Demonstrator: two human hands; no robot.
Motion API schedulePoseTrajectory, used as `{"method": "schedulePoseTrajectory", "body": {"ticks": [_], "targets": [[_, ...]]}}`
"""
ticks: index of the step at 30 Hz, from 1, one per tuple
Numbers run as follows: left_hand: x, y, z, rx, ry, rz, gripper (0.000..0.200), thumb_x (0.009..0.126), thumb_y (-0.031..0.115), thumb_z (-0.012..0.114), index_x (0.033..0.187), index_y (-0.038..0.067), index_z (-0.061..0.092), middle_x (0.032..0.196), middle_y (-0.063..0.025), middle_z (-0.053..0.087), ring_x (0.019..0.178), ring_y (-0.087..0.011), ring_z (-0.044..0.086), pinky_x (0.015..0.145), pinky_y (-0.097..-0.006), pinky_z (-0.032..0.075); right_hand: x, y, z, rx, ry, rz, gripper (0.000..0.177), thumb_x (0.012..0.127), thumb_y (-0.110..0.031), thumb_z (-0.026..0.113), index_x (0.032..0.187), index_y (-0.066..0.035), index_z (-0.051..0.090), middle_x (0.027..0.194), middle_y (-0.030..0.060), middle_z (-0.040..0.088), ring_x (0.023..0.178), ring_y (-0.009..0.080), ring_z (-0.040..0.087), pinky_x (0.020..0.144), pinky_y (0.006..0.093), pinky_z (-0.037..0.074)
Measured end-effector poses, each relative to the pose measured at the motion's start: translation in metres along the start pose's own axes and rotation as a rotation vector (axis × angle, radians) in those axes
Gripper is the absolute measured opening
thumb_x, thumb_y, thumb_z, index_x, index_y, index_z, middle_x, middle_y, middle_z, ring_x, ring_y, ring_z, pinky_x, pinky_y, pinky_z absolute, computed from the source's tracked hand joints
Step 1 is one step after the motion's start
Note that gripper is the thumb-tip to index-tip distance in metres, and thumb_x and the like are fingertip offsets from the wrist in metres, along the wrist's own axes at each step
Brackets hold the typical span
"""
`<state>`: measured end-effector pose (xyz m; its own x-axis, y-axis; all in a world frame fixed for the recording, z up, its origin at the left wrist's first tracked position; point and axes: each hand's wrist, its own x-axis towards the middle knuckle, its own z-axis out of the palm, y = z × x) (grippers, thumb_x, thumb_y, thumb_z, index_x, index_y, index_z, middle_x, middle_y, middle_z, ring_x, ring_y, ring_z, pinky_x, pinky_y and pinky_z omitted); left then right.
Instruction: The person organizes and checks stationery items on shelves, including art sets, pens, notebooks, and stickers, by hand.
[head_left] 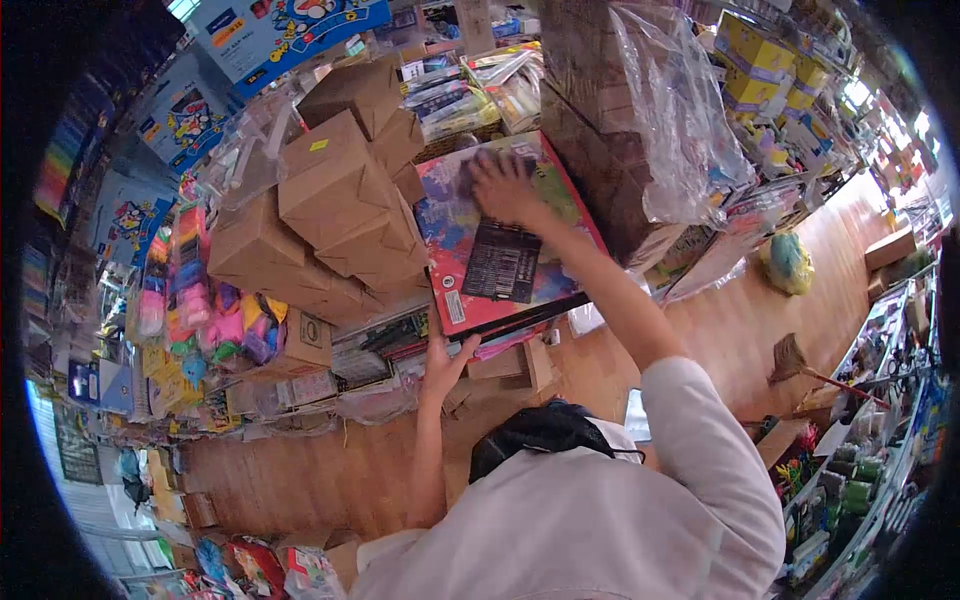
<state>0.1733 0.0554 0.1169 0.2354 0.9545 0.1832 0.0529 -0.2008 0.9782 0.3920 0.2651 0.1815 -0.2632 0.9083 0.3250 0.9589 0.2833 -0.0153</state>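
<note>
A flat, colourful box (455, 240) with a red border, paint-splash print, a barcode and a black text panel lies in front of me, on top of other flat items. My right hand (508, 190) rests on its upper part, fingers spread and a little blurred. A dark patch shows beside those fingers; I cannot make out what it is. At the box's near left corner, my left hand (442, 368) grips the edge, thumb along the front side and fingers along the left side, partly hidden. Brown cardboard boxes (345, 190) are stacked directly left of the flat box.
A tall brown carton (585, 110) with clear plastic (680, 110) stands to the right. Packed pens (455, 105) lie behind. Colourful bagged goods (195, 290) hang at left. On the wooden floor (720, 330) are a yellow-green bag (787, 265) and a broom (790, 358). Shelves (870, 450) line the right.
</note>
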Motion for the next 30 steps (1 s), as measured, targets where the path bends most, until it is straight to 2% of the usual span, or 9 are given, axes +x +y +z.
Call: {"method": "schedulePoseTrajectory", "body": {"ticks": [7,12,16,19,22,24,26,28,30], "targets": [[-0.003,0.014,0.004,0.018,0.038,-0.045,0.088,0.080,0.018,0.072,0.146,0.003,0.015,0.140,-0.0138,0.035,0.128,-0.0239,0.036,0.106,-0.0358,0.029,0.055,0.030,0.010,0.005,-0.061,0.161,0.055,0.095,-0.041,0.031,0.143,-0.013,0.030,0.151,0.0131,0.019,0.136,0.0418,0.020,0.108,0.0601,0.014],[-0.001,-0.009,0.000,0.008,0.016,0.011,0.081,0.080,0.016,0.071,0.143,0.001,0.021,0.138,-0.0151,0.037,0.126,-0.0242,0.038,0.105,-0.0362,0.029,-0.056,0.003,-0.013,-0.011,0.139,-0.008,0.053,0.095,-0.036,0.039,0.140,-0.009,0.035,0.149,0.0191,0.022,0.133,0.0458,0.023,0.106,0.0610,0.019],[-0.003,-0.015,-0.001,-0.051,0.008,-0.042,0.077,0.080,0.016,0.071,0.140,-0.001,0.026,0.136,-0.0162,0.040,0.123,-0.0240,0.041,0.105,-0.0363,0.030,-0.171,-0.024,-0.081,0.078,0.107,-0.075,0.051,0.092,-0.034,0.044,0.136,-0.006,0.041,0.144,0.0217,0.030,0.130,0.0469,0.028,0.105,0.0598,0.020],[-0.003,-0.007,0.001,-0.015,0.001,0.000,0.077,0.081,0.017,0.071,0.140,-0.001,0.025,0.135,-0.0161,0.040,0.123,-0.0239,0.041,0.104,-0.0365,0.030,-0.197,-0.019,-0.102,0.165,0.066,-0.080,0.052,0.092,-0.034,0.046,0.136,-0.007,0.041,0.145,0.0204,0.030,0.130,0.0463,0.028,0.105,0.0601,0.021],[-0.002,-0.004,0.000,-0.006,0.001,0.004,0.077,0.081,0.017,0.071,0.140,-0.001,0.026,0.136,-0.0161,0.040,0.124,-0.0241,0.040,0.105,-0.0364,0.029,-0.173,-0.008,-0.084,0.080,0.065,-0.083,0.053,0.092,-0.034,0.045,0.137,-0.008,0.039,0.146,0.0194,0.029,0.130,0.0464,0.027,0.105,0.0599,0.021],[-0.001,0.001,0.004,0.000,0.026,0.002,0.078,0.081,0.018,0.071,0.140,-0.001,0.025,0.136,-0.0163,0.039,0.125,-0.0241,0.039,0.106,-0.0361,0.028,-0.134,0.012,-0.059,0.036,0.031,-0.047,0.054,0.095,-0.033,0.039,0.143,-0.009,0.029,0.150,0.0190,0.021,0.135,0.0458,0.019,0.109,0.0581,0.015],[-0.002,-0.002,0.004,0.002,0.062,-0.007,0.078,0.080,0.018,0.071,0.141,-0.001,0.025,0.137,-0.0165,0.039,0.125,-0.0241,0.038,0.106,-0.0358,0.028,-0.080,0.036,-0.023,-0.020,0.109,-0.019,0.056,0.094,-0.039,0.037,0.141,-0.009,0.032,0.147,0.0199,0.027,0.133,0.0475,0.023,0.107,0.0605,0.015],[-0.002,-0.019,-0.001,0.067,0.033,0.036,0.082,0.080,0.019,0.072,0.142,0.000,0.022,0.139,-0.0167,0.037,0.128,-0.0244,0.036,0.107,-0.0357,0.026,-0.020,0.053,-0.017,-0.008,-0.172,0.076,0.055,0.097,-0.040,0.030,0.145,-0.013,0.023,0.153,0.0160,0.013,0.137,0.0451,0.012,0.109,0.0609,0.011],[0.000,-0.013,0.002,0.056,0.061,0.057,0.084,0.080,0.020,0.072,0.143,0.000,0.021,0.140,-0.0165,0.035,0.129,-0.0250,0.035,0.108,-0.0356,0.025,0.027,0.066,-0.002,0.040,-0.221,0.127,0.057,0.097,-0.042,0.029,0.146,-0.014,0.022,0.153,0.0150,0.013,0.137,0.0457,0.011,0.109,0.0610,0.010]]}}
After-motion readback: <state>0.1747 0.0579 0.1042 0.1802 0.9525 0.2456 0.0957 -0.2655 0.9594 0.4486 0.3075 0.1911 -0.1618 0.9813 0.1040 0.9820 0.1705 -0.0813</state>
